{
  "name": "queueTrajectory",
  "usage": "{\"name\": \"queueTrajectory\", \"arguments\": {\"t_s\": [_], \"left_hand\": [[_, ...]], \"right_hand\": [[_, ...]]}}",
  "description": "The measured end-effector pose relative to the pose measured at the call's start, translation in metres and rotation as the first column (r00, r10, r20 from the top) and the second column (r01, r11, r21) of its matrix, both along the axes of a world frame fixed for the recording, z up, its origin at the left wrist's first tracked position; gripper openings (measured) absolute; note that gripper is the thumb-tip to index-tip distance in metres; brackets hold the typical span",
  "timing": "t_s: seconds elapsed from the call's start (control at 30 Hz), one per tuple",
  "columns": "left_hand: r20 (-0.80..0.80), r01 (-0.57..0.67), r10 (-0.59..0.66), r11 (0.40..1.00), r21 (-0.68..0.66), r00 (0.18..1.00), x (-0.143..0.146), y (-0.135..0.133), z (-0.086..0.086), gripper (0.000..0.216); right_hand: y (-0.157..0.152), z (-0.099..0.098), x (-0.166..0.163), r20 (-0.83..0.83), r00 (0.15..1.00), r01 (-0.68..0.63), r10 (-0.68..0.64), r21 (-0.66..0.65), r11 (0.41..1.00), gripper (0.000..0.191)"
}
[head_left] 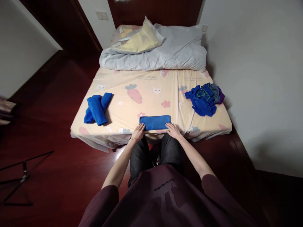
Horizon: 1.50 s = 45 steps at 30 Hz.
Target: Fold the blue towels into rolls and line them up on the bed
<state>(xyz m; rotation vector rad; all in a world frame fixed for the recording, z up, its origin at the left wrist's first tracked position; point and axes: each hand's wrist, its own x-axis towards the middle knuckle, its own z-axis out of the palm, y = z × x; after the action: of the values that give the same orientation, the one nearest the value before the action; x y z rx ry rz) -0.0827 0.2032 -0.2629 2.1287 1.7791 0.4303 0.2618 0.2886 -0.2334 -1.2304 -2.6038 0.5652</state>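
Note:
A blue cloth (155, 122), folded into a flat strip, lies at the front edge of the bed. My left hand (138, 132) rests with its fingers stretched out on the cloth's near left corner. At the near right corner, the outstretched fingers of my right hand (173, 130) touch the cloth. To the left lie rolled blue cloths (97, 110), one laid across another. On the right side of the bed is a crumpled heap of blue cloths (201, 100), with grey and purple ones at its far side.
The bed (146, 85) has a yellowish sheet printed with carrots and animals. A light grey quilt (182, 47) and a yellow pillow (142, 39) are bunched at the headboard (156, 12). A white wall (255, 78) stands close on the right; a black stand (24, 170) is on the floor at left.

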Motion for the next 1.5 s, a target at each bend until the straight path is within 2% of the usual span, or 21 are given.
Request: {"name": "queueTrajectory", "arguments": {"t_s": [0.1, 0.3, 0.4, 0.53, 0.63, 0.73, 0.87, 0.93, 1.13, 1.3, 1.5], "left_hand": [[-0.042, -0.030, 0.029, 1.000, -0.008, 0.999, 0.005, 0.006, -0.002, 0.074], [-0.162, -0.076, 0.069, 0.996, -0.036, 0.984, 0.012, 0.019, 0.012, 0.060], [-0.178, -0.066, 0.058, 0.997, -0.038, 0.982, 0.008, 0.018, 0.019, 0.057], [-0.141, -0.031, 0.027, 0.999, -0.024, 0.990, -0.002, 0.008, 0.021, 0.057], [-0.088, -0.035, 0.033, 0.999, -0.027, 0.996, -0.010, -0.001, 0.017, 0.056], [0.046, -0.083, 0.086, 0.995, -0.062, 0.995, -0.020, -0.006, 0.012, 0.059], [0.292, -0.137, 0.177, 0.979, -0.153, 0.940, -0.032, -0.008, 0.007, 0.051], [0.361, -0.166, 0.225, 0.968, -0.188, 0.905, -0.035, -0.008, 0.006, 0.043], [0.458, -0.250, 0.316, 0.947, -0.200, 0.831, -0.035, -0.006, -0.002, 0.033], [0.522, -0.298, 0.373, 0.928, -0.225, 0.767, -0.039, -0.002, -0.012, 0.037], [0.486, -0.336, 0.423, 0.905, -0.260, 0.765, -0.038, 0.006, -0.020, 0.044]], "right_hand": [[0.006, -0.004, -0.006, 0.044, 0.999, 0.017, -0.017, 0.017, 1.000, 0.051], [0.011, -0.008, -0.020, 0.106, 0.989, 0.095, -0.102, 0.069, 0.993, 0.055], [0.008, -0.011, -0.022, 0.080, 0.986, 0.139, -0.146, 0.086, 0.987, 0.054], [0.002, -0.012, -0.013, 0.011, 0.991, 0.135, -0.136, 0.063, 0.989, 0.055], [-0.002, -0.010, -0.001, -0.047, 0.993, 0.110, -0.110, -0.007, 0.994, 0.058], [-0.005, -0.010, 0.009, -0.096, 0.988, 0.113, -0.119, -0.067, 0.991, 0.056], [-0.008, -0.012, 0.015, -0.139, 0.974, 0.164, -0.178, -0.106, 0.981, 0.044], [-0.008, -0.015, 0.015, -0.166, 0.963, 0.192, -0.212, -0.129, 0.973, 0.038], [-0.005, -0.019, 0.011, -0.264, 0.896, 0.291, -0.356, -0.256, 0.922, 0.033], [-0.001, -0.021, 0.002, -0.257, 0.838, 0.413, -0.482, -0.278, 0.867, 0.033], [0.002, -0.018, -0.008, -0.208, 0.811, 0.485, -0.548, -0.286, 0.826, 0.035]]}}
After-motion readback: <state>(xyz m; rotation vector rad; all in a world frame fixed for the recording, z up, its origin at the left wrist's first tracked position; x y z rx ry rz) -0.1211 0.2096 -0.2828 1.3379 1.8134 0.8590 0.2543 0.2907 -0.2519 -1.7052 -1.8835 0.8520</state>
